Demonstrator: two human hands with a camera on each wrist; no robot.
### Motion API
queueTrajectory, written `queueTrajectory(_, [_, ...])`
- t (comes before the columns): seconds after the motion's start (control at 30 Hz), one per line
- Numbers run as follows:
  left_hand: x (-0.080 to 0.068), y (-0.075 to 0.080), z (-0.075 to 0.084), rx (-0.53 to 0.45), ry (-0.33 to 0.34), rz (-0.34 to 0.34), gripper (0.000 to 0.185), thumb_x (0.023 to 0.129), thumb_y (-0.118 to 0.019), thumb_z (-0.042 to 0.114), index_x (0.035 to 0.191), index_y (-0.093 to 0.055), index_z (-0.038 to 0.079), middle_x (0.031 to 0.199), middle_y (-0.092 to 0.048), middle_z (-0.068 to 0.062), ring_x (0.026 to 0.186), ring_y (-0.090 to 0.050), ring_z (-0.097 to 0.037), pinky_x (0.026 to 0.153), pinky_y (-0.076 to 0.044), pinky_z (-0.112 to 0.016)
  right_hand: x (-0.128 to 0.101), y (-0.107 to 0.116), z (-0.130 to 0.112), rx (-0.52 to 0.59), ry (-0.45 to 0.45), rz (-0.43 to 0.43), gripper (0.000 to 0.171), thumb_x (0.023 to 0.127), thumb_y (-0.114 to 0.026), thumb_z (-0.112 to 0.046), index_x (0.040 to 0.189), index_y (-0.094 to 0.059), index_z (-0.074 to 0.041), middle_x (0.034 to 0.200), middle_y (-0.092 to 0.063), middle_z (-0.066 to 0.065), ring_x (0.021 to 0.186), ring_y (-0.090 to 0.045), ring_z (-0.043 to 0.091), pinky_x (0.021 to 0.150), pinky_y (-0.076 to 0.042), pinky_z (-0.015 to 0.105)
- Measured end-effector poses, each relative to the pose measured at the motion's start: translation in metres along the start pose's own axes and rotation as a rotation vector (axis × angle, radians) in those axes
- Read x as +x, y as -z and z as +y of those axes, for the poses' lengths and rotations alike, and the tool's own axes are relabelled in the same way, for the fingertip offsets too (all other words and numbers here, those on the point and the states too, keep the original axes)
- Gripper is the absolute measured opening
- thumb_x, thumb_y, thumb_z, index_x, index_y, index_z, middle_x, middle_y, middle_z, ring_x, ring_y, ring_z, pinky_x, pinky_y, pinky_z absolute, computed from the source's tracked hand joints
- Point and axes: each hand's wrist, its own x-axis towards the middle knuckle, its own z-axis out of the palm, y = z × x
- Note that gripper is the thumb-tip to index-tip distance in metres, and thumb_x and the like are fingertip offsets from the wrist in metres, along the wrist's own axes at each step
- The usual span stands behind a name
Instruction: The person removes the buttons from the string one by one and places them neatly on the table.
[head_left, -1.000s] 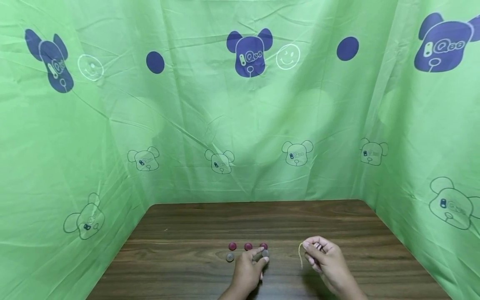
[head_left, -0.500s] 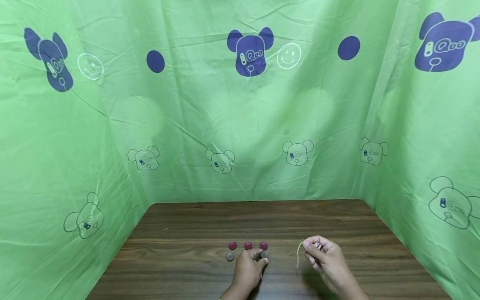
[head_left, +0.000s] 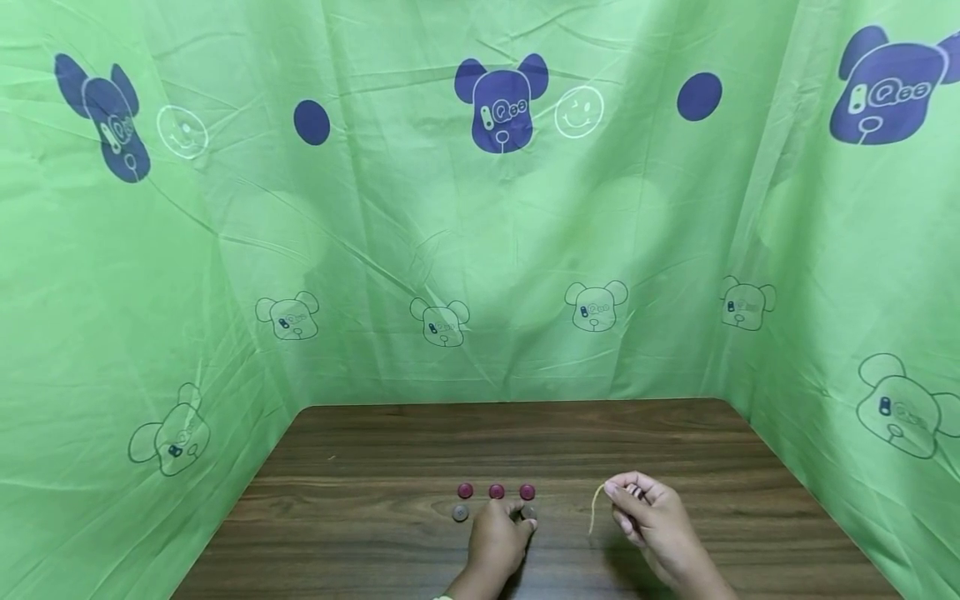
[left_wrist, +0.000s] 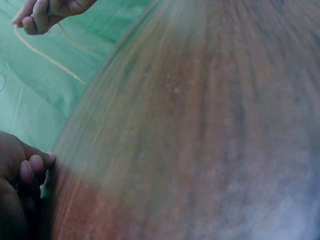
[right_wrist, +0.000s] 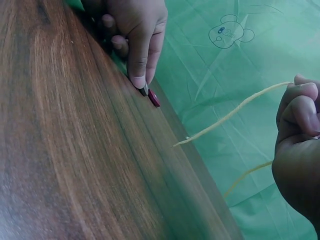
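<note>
Pinches 1 grey disc (head_left: 528, 513) between thumb and forefinger of the left hand (head_left: 493, 540), down at the desk (head_left: 375, 467), just on the near side of the rightmost of 3 red discs (head_left: 497, 492); cannot tell whether resting on the wood or held just above. Grips a yellow cord (head_left: 596, 507) between thumb and fingertips of the right hand (head_left: 654, 525), with the loose end hanging toward the left, apart from every disc. See another grey disc (head_left: 460, 513) just left of the left hand, on the near side of the leftmost red disc. Find a strip of bare wood between the 2 hands, partly under the hanging cord. See broader open wood beyond the red row, running to the rounded far corners, and wide margins toward the slanting left and right edges. Look past the far edge onto green fabric (head_left: 480, 250).
</note>
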Motion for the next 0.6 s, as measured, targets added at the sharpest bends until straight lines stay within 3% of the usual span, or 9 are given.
queueTrajectory(0.23, [-0.0002,0.0014,0.0012,0.016,0.002,-0.006,0.022,0.080,-0.095,0.014,0.100,-0.087,0.017,0.097,-0.085,0.000,0.090,-0.079,-0.018,0.079,-0.063,-0.040,0.0016,0.0005,0.0006,-0.032,-0.048,0.004,0.010,0.104,-0.071,-0.008,0.094,-0.072,-0.011,0.060,-0.056,-0.006,0.049,-0.046,0.001,0.045,-0.032,0.016])
queueTrajectory(0.6, [-0.0026,0.0013,0.0024,0.054,0.003,0.010,0.028,0.079,-0.096,0.016,0.106,-0.087,0.013,0.102,-0.086,-0.003,0.095,-0.081,-0.025,0.083,-0.064,-0.044,0.0010,0.0019,0.0006,-0.067,-0.048,-0.016,0.010,0.105,-0.070,-0.010,0.096,-0.073,-0.014,0.062,-0.055,-0.007,0.048,-0.047,0.001,0.043,-0.032,0.016])
